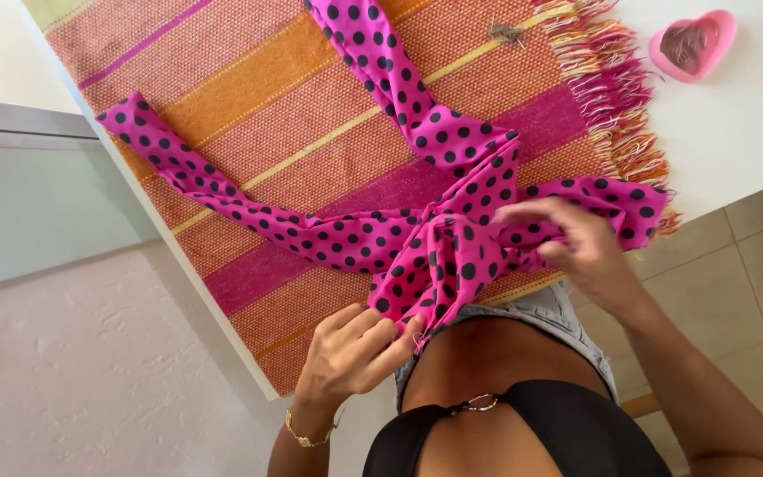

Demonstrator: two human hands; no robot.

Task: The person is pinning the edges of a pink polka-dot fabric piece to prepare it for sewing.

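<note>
Your left hand [355, 349] is closed in a pinch on the near edge of the pink fabric [434, 256], at the fold closest to your body; a small metal pin appears to sit at the fingertips [404, 331], though it is too small to confirm. Your right hand [576, 243] is partly curled, its fingers pressing and gathering the bunched fabric just to the right of the centre; motion blur hides whether it grips or only presses. Judged from this posture, the step in hand is securing a fold at the near edge. The next move calls for steady tension from the right hand while the left keeps the layers aligned, so the fold does not slip. The fabric is bright pink with dark polka dots and thin. Two long tails run from the gathered centre, one to the far left and one up toward the far edge. It lies on a striped woven mat [293, 115] in orange, pink and yellow, fringed on its right end, on a white table [735, 132]. A pink heart-shaped box [692, 44] sits well apart, at the far right.
</note>
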